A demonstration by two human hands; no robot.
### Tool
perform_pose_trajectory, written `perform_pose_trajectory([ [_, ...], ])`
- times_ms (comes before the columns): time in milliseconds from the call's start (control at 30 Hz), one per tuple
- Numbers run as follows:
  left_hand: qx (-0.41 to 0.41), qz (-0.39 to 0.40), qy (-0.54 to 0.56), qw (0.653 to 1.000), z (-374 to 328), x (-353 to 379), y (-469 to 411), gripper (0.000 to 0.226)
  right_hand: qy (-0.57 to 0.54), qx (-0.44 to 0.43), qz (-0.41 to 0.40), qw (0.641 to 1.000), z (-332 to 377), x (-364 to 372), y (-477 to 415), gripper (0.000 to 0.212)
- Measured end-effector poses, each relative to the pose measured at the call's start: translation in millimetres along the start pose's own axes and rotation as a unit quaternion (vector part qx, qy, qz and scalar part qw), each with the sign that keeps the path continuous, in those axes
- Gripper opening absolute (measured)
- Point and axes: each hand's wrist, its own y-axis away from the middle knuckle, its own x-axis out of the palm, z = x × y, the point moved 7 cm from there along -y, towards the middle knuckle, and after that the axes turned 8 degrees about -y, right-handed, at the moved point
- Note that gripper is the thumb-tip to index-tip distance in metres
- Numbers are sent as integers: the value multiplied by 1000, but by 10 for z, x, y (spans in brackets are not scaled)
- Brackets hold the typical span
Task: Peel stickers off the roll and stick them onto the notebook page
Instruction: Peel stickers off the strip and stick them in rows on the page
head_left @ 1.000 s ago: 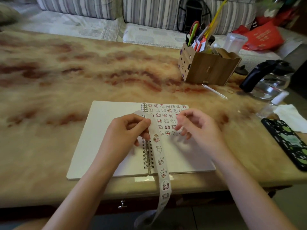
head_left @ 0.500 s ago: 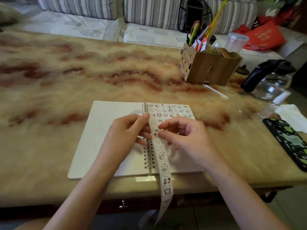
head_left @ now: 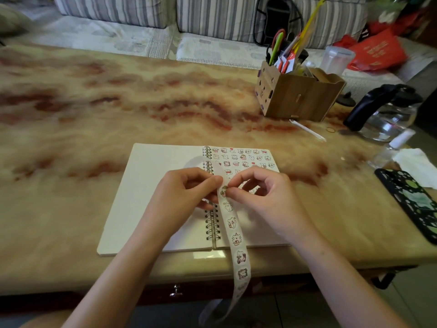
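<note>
Looks like somebody's living room — a striped sofa (head_left: 227, 17) sits right behind a marble-look coffee table (head_left: 94, 102) with a little drawer knob (head_left: 175, 290) on the front. Household clutter on top: a wooden organizer (head_left: 299, 98) stuffed with pens and scissors, a glass kettle (head_left: 387, 114), a phone (head_left: 413, 200), a tissue (head_left: 416, 162) — plus a red bag (head_left: 376, 50) on the cushions.
</note>
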Motion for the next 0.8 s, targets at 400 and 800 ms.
perform_pose_trajectory([
  [400, -17, -20, 0, 1000, 40, -32, -15, 14, 16, -32, 14, 999, 59, -15, 5, 10],
  [800, -34, -38, -16, 999, 87, -66, -30, 13, 2, 150, -101, 984, -226, -874, -81, 1],
])
